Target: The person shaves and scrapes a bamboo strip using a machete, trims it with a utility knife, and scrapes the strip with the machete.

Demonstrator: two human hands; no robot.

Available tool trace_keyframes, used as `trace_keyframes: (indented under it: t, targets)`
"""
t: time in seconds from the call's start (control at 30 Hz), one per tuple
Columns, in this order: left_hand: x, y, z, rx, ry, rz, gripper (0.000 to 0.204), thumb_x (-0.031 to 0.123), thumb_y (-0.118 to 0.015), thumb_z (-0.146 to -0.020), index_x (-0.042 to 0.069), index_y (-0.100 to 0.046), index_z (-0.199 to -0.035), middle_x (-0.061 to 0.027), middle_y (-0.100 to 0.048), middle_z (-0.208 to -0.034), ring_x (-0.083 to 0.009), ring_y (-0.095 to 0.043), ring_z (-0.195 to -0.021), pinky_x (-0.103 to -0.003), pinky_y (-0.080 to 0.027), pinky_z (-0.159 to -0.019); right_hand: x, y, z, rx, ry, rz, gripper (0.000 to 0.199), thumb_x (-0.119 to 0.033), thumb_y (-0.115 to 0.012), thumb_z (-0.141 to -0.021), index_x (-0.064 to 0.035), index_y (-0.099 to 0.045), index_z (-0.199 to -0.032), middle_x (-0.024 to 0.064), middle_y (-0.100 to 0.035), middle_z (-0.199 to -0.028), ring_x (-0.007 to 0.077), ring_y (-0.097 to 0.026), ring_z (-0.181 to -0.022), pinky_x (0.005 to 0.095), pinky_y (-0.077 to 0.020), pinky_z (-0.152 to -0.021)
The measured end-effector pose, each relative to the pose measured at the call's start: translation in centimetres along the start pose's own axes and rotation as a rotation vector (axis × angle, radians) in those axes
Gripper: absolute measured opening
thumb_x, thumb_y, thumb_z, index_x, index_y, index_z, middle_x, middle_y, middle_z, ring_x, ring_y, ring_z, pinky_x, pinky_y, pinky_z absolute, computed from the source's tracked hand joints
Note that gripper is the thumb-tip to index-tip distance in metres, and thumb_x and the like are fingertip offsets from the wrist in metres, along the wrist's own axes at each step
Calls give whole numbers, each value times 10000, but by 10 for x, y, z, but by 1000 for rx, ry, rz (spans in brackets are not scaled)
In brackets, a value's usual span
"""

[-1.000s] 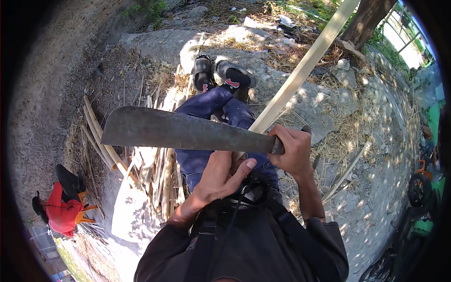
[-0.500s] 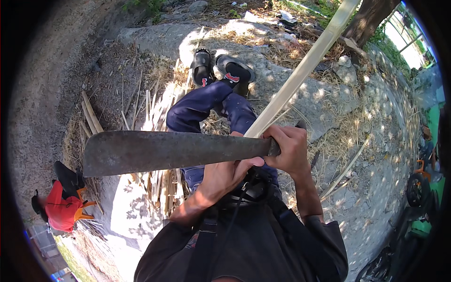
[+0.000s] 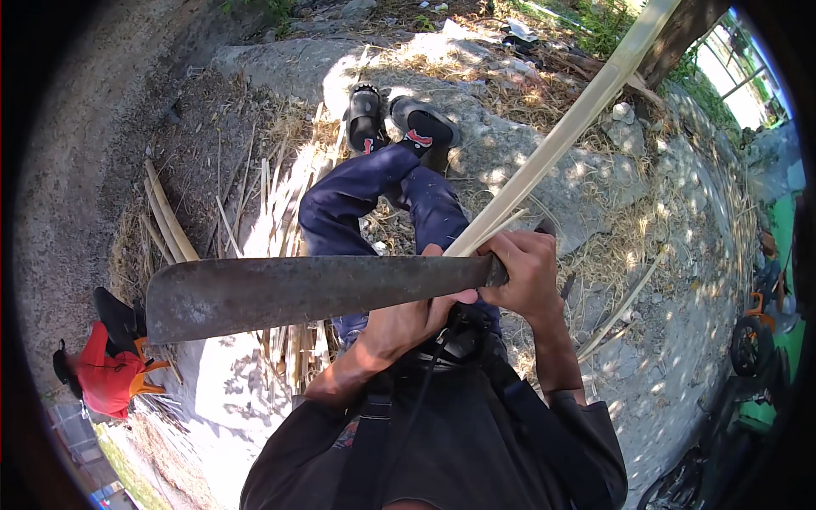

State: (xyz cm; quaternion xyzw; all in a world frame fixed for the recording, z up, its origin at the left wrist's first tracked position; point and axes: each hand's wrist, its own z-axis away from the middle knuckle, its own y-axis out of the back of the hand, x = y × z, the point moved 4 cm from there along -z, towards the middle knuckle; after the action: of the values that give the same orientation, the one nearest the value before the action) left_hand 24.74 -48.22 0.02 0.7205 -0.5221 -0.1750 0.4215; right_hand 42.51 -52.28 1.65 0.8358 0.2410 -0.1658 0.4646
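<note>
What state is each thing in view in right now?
Broad dark-metal machete: flat side facing the camera, tip pointing left.
Long pale wooden strip: slanting up to the right, lower end hidden behind the machete.
Right grip: closed on the machete.
Left grip: wrapped around the strip, partly hidden.
Thin pale wooden sticks: lying in a loose pile.
Black rounded shoes: worn.

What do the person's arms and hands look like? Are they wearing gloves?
No gloves! The left hand and right hand are bare, and I can't see a watch or rings, though some fingers are hidden. The forearms are bare too. Dark short sleeves end near the elbows.
</note>
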Motion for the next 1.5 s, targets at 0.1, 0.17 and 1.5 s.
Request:
trace_keyframes:
  t: [0.1,0.17,1.5]
  targets:
    - [-11,-3,-6,-120,240,477,109,141,-669,-1006,166,-695,-1108,-176,-680,-1142,-307,-690,-876,-419,-523,-710,-3,3,-5,22,-2,58,295,-142,-778,-623,-133,-648,-888,19,-642,-688,259,-680,-641,388,-501,-594]
    - [-13,-2,-8,-52,219,489,84,154,-669,-1011,163,-715,-1080,-150,-705,-1059,-308,-689,-848,-411,-519,-716,-3,0,-5,47,-9,85,286,-139,-773,-630,-135,-644,-885,19,-632,-682,260,-680,-641,384,-505,-597]
    - [-31,-4,-20,-139,302,532,364,366,-720,-961,44,-711,-1130,-175,-687,-958,-401,-655,-900,-495,-489,-798,-1,-12,-7,-54,-151,-64,260,-181,-774,-692,-114,-649,-911,98,-670,-676,354,-677,-629,447,-498,-562]
